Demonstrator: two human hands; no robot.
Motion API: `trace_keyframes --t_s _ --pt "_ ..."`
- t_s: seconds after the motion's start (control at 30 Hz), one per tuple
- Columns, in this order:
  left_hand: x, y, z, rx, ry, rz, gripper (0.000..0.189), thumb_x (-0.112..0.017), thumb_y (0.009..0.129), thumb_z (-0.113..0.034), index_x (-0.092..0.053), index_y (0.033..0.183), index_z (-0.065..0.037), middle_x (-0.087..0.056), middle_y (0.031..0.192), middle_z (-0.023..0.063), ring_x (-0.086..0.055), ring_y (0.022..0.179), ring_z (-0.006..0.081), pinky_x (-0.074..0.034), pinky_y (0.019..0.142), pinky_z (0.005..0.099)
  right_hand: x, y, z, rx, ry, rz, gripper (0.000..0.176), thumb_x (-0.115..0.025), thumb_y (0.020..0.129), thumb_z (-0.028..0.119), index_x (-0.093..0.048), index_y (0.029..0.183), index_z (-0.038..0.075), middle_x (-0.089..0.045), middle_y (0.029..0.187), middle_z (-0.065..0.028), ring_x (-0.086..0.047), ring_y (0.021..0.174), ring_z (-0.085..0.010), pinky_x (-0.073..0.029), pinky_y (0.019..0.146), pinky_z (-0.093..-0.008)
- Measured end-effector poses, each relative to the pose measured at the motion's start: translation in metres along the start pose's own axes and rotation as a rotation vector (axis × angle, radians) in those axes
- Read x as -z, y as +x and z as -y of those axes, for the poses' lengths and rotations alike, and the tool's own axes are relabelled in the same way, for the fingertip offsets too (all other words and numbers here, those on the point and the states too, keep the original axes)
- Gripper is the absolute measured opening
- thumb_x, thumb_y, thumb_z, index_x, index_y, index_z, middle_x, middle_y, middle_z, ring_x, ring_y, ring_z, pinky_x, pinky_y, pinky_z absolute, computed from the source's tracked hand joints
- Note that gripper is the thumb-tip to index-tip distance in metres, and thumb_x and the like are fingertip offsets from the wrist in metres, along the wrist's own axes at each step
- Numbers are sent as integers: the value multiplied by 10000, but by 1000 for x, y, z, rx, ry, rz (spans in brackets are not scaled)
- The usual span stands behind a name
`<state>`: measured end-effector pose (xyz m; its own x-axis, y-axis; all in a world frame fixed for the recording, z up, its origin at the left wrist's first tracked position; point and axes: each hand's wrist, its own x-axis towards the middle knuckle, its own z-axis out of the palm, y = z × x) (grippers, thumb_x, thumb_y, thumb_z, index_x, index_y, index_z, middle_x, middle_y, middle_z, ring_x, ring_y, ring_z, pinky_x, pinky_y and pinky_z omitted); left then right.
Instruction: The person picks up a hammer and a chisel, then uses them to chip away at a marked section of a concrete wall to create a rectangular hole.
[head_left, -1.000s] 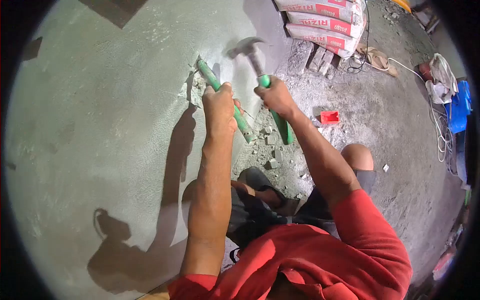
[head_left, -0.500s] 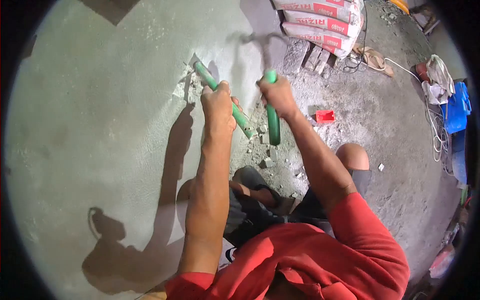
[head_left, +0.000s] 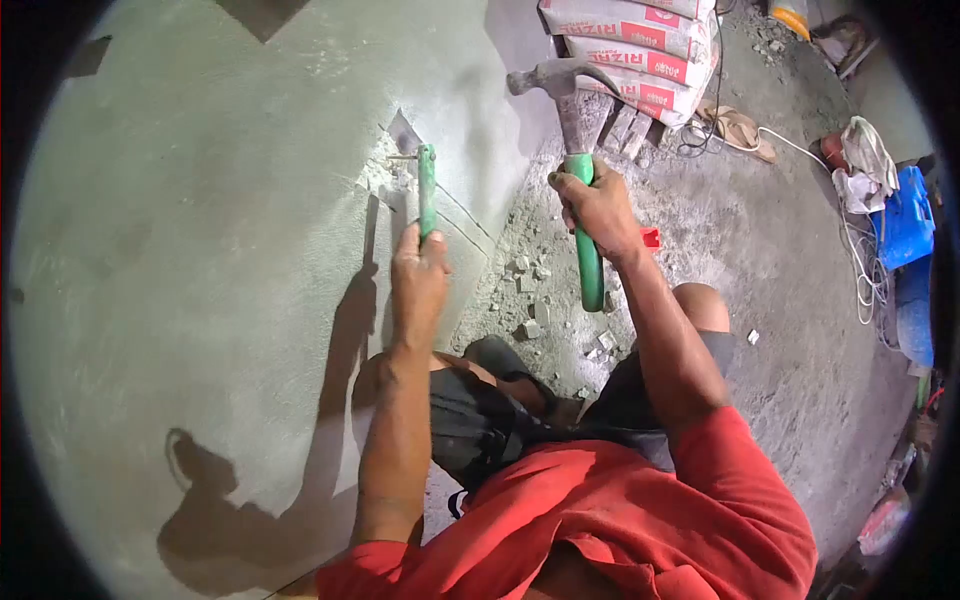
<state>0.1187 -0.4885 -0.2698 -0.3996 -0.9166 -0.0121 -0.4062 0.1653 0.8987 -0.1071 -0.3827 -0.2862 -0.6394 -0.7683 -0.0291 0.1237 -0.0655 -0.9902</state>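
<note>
My left hand (head_left: 420, 275) is closed round the lower end of a green bar-like tool (head_left: 427, 190). A thin metal piece sticks out to the left from the tool's top, over a chipped patch (head_left: 385, 165) in the grey wall. Cut lines run down to the right from that patch. My right hand (head_left: 602, 212) grips the green handle of a claw hammer (head_left: 572, 110). The hammer's head is raised, up and to the right of the green tool, touching nothing.
Stacked cement bags (head_left: 640, 50) stand at the top. Rubble (head_left: 530, 300) lies on the floor below the hands, and a red box (head_left: 650, 238) sits partly behind my right wrist. A blue container (head_left: 908, 218) and white cable (head_left: 865, 270) are at the right.
The green tool has turned from slanted to nearly upright, and my left hand has moved lower. My right hand and the hammer have shifted right and slightly down.
</note>
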Motion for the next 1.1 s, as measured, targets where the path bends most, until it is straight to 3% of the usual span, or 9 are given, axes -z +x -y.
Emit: trace_keyframes --t_s 0.07,0.17,0.5,0.63,0.7,0.83,0.9,1.03,1.1 --pt "23 20 29 -54 301 -96 311 -519 991 -201 -592 1176 38 -659 950 239 -666 841 387 -504 743 457 -1 -7 4 23 -32 52 241 -691 870 210 -564 924 12 -543 655 -7 -519 500 -95 -423 477 -269" --pt "40 4 -2 -112 486 -148 305 -531 987 -194 -594 1179 34 -657 1027 286 -653 931 444 -495 813 473 -7 -18 14 58 -27 69 243 -692 869 221 -570 926 18 -541 654 -8 -519 515 -90 -422 486 -270" --pt "44 -2 -4 -130 476 -242 407 -506 1007 -376 -612 1088 8 -646 791 220 -622 691 389 -478 643 460 -45 -40 35 351 -32 -29 260 -712 867 211 -570 970 19 -592 704 -45 -585 621 -137 -477 589 -299" --pt "45 -1 -11 3 367 -232 353 -504 1021 -325 -596 1049 15 -645 835 265 -627 754 453 -469 689 501 -90 -35 -1 422 -233 0 242 -665 880 167 -572 1035 5 -673 820 -204 -680 744 -313 -529 698 -411" --pt "47 7 -1 -137 558 -257 388 -489 1026 -349 -591 1041 25 -621 799 232 -598 681 391 -448 648 501 -102 -11 -21 274 -501 242 292 -670 868 213 -581 1044 -2 -662 799 -248 -676 746 -401 -527 691 -459" --pt "48 26 26 -4 265 -217 380 -487 1024 -357 -596 1059 5 -494 654 81 -495 535 218 -421 484 397 -92 -11 4 416 -431 103 295 -671 851 205 -570 1033 -3 -654 773 -256 -680 737 -399 -528 691 -457" --pt "40 2 -27 256 66 -198 331 -498 1021 -352 -598 1008 -37 -441 635 1 -408 472 130 -369 429 332 -85 -22 36 437 -303 95 305 -670 842 202 -555 1043 3 -645 772 -266 -674 743 -419 -531 697 -466" --pt "47 2 -30 199 0 -98 268 -478 1036 -314 -540 918 -81 -405 654 -44 -358 474 78 -330 406 253 -94 -28 43 473 -196 -29 246 -650 826 168 -529 957 -2 -642 794 -286 -639 796 -477 -515 710 -513" --pt "42 -5 -31 122 83 -154 273 -487 1027 -321 -544 940 -68 -398 688 -35 -375 499 72 -327 413 242 -101 -9 5 434 -484 147 253 -650 818 168 -522 966 7 -637 798 -290 -628 819 -489 -495 716 -525"
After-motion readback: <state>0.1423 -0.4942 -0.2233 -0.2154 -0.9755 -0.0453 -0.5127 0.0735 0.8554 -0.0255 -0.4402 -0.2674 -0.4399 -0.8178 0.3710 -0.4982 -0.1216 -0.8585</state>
